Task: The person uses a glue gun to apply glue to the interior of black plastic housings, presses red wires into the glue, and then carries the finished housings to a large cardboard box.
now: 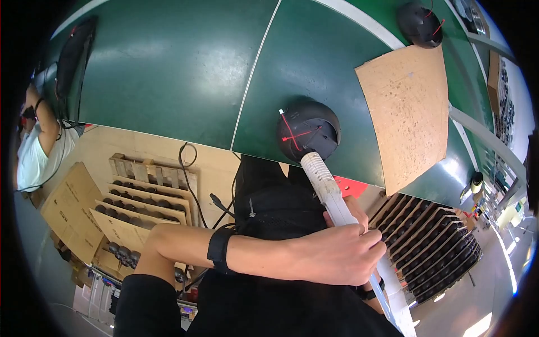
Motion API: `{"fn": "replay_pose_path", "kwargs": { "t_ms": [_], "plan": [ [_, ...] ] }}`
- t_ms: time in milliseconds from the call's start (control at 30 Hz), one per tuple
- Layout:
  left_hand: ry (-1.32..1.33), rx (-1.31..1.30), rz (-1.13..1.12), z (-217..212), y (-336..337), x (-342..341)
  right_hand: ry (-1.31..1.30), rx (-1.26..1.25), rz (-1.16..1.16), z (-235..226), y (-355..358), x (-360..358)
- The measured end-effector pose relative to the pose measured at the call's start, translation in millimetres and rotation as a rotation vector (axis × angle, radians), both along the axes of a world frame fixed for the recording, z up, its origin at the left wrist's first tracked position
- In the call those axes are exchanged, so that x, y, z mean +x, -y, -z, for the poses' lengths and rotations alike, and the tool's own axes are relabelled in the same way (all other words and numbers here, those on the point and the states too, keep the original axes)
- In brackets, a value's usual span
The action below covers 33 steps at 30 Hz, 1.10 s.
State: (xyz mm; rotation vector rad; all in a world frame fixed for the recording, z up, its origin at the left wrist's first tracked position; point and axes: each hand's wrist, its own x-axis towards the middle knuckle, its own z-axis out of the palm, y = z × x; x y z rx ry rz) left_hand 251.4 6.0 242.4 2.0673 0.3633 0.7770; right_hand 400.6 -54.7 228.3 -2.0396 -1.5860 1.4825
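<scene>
Your left hand (337,253) is curled tight around a long white tube (331,194). Your left arm comes in from the left side and lies flat across your body, with a black band (220,250) on the wrist. The back of that hand faces up and the fingers wrap over the tube.

Your right hand (352,209) is mostly hidden behind the left one. You can only see a few fingers, and they touch the tube just above your left hand. You cannot tell how tight they hold it. A black band (370,292) sits on that wrist too, low down near the tube.

The tube slants up and a bit to the left. Its top end touches a black round part (307,130) that sits at the near edge of the green worktop (179,67). Thin red wires (293,136) cross the round part.

A brown board (410,112) lies flat on the worktop just to the right of the round part. Another black round part (420,23) with red wires sits farther back, past the board.

Below the worktop on your left are cardboard trays (143,205) full of dark round parts. More black trays (435,244) stand on your right. Another person (33,151) in a pale shirt is far off on the left.
</scene>
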Motion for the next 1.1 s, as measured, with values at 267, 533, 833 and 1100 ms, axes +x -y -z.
{"fn": "replay_pose_path", "kwargs": {
  "t_ms": [267, 533, 833, 1100],
  "plan": [
    [0.047, 0.042, -0.01, 18, 4, -7, 0.16, -0.268, -0.013, 17, 30, 10],
    [0.039, 0.032, -0.036, 22, 4, -12, -0.075, 0.087, 0.0, 16, 16, 0],
    [0.098, 0.038, -0.11, 29, 9, -13, -0.103, 0.102, 0.02, 12, 12, -6],
    [0.144, -0.002, -0.117, 37, 10, -11, -0.056, 0.163, -0.081, 18, 24, 1]
  ]
}}
